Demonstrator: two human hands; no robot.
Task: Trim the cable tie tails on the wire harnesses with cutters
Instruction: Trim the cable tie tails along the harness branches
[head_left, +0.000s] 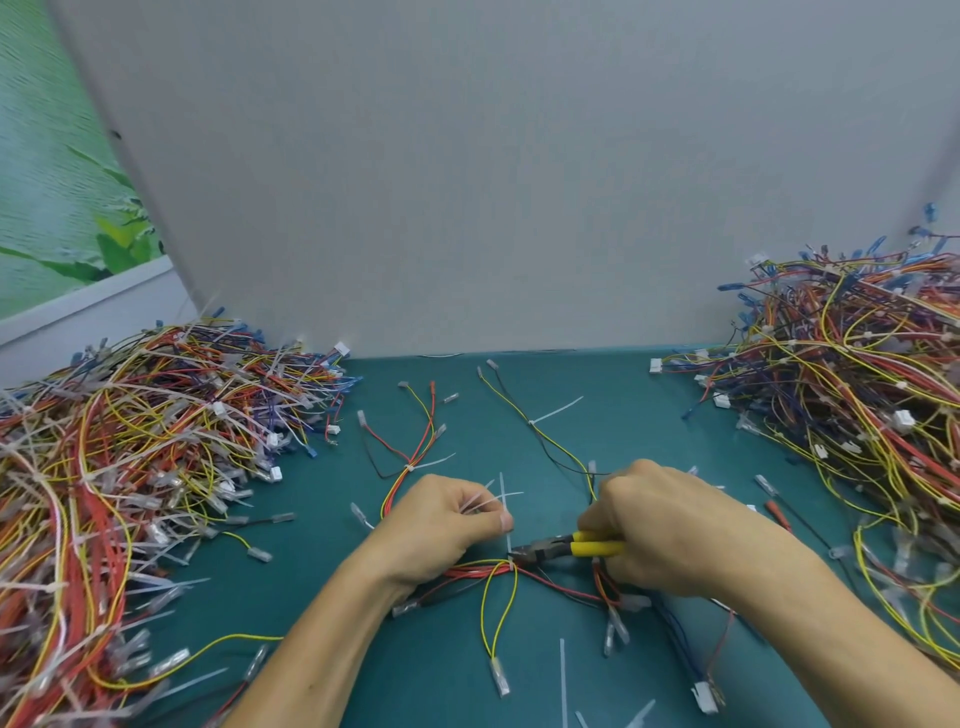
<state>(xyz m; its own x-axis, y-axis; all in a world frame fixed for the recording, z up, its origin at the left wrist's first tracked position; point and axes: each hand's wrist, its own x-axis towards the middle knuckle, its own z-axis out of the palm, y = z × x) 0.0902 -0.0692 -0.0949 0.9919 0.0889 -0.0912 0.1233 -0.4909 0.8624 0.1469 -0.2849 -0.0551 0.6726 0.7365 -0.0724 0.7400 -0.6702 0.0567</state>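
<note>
Left hand pinches my tie tail pointing toward the desk's far edge; right hand grips cutters across its base

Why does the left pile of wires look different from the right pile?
The left pile bristles with long pale tie tails; the right pile shows only short stubs. The left pile lies flatter; the right pile heaps higher. Both are tangles of red, yellow and blue wires on the green table.

no text, number or brand can be read anywhere. the yellow-handled metal cutters gripped in the fingers show no legible mark.
</note>
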